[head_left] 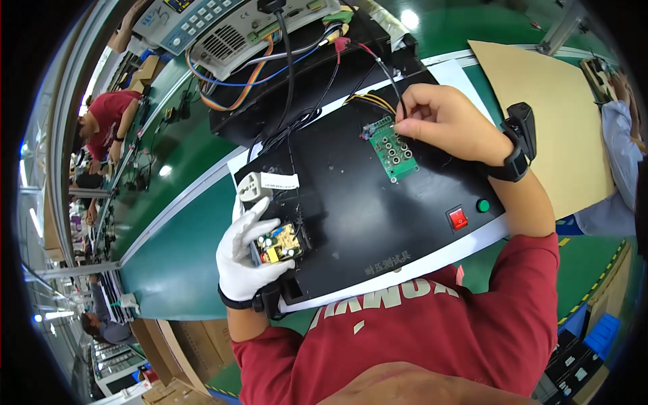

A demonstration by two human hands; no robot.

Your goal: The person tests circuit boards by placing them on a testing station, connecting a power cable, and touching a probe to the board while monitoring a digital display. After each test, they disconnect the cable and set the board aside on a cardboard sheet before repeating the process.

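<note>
Black test bench [364, 209], gloved left hand [244, 260] gripping yellow circuit board [279, 244]

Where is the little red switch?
The small red rocker switch sits on the black test box, on the person's right side, just left of the round green button.

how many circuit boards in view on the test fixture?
2. A green board lies on the black fixture under the bare right hand; a yellow board sits in the gloved left hand. More may be hidden.
</note>
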